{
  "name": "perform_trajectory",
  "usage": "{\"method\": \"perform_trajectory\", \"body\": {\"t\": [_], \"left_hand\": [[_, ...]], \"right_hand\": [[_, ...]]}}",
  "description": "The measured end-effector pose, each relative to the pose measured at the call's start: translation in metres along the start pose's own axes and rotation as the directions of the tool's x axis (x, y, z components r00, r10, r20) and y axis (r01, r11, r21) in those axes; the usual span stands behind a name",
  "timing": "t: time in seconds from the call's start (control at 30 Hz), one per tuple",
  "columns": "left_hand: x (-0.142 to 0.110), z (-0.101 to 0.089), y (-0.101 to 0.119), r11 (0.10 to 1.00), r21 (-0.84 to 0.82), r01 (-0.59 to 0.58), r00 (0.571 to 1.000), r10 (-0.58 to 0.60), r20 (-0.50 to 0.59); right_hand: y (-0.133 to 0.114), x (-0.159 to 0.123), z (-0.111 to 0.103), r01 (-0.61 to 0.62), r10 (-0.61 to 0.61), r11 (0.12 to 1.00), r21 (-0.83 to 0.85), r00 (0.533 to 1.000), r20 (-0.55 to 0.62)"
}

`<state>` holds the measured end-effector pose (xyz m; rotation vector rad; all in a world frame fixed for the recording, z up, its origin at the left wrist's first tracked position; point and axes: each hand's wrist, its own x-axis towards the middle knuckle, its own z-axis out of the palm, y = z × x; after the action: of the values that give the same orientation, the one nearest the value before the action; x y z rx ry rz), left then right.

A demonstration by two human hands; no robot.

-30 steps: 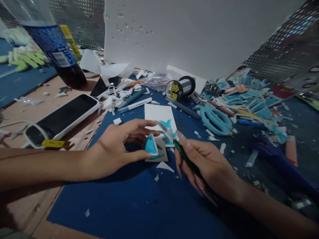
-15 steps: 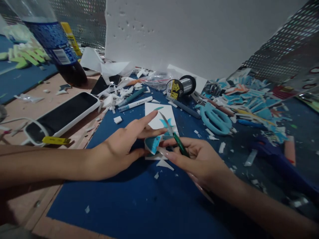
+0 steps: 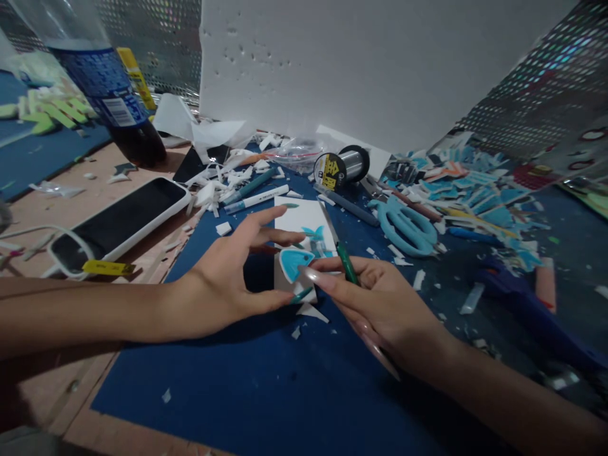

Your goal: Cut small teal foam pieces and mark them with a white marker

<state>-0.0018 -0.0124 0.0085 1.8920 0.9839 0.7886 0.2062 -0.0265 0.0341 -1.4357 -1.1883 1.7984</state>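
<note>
At the middle of the blue mat [image 3: 237,392], a small blue cutout [image 3: 293,263] with a white edge and a dark dot is raised above the near part of a white card [image 3: 295,220]. My right hand [image 3: 380,301] pinches its right side between thumb and forefinger, and also carries a green-handled knife [image 3: 348,265], whose blade is hard to make out. My left hand [image 3: 221,275] is spread, thumb on the near side of the cutout and fingers on the far side; whether they touch it I cannot tell. Farther up the card lies a blue tail shape [image 3: 317,234]. To the right are light blue scissors [image 3: 409,233] and, farther off, a heap of blue scraps [image 3: 489,183]; on the far side, a spool [image 3: 342,168]; to the left, a phone [image 3: 121,225] and a tilted bottle [image 3: 107,95].
</note>
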Motion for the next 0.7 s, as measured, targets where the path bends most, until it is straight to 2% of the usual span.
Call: {"method": "perform_trajectory", "body": {"t": [0.07, 0.23, 0.37, 0.57, 0.7], "left_hand": [[0.0001, 0.0006, -0.0006, 1.000, -0.006, -0.009, 0.999, 0.009, -0.040], [0.0003, 0.0023, -0.0005, 0.999, -0.042, -0.007, 0.999, 0.005, -0.031], [-0.0003, 0.0036, -0.0022, 1.000, -0.009, -0.017, 0.999, 0.017, -0.039], [-0.0008, 0.0016, -0.0013, 0.996, -0.015, -0.093, 0.991, 0.094, 0.092], [-0.0014, -0.0006, -0.0002, 0.992, -0.082, -0.094, 0.983, 0.106, 0.149]], "right_hand": [[0.0026, -0.0006, -0.0011, 0.024, -0.024, 1.000, 0.020, 0.999, 0.021], [0.0035, -0.0037, -0.0019, -0.011, 0.011, 1.000, 0.013, 0.999, 0.038], [0.0010, -0.0041, -0.0013, -0.013, 0.013, 1.000, 0.004, 0.999, 0.038], [-0.0006, -0.0033, -0.0026, -0.036, 0.037, 0.999, -0.013, 0.997, 0.068], [-0.0024, -0.0029, -0.0024, -0.033, 0.032, 0.999, 0.002, 0.994, 0.109]]}}
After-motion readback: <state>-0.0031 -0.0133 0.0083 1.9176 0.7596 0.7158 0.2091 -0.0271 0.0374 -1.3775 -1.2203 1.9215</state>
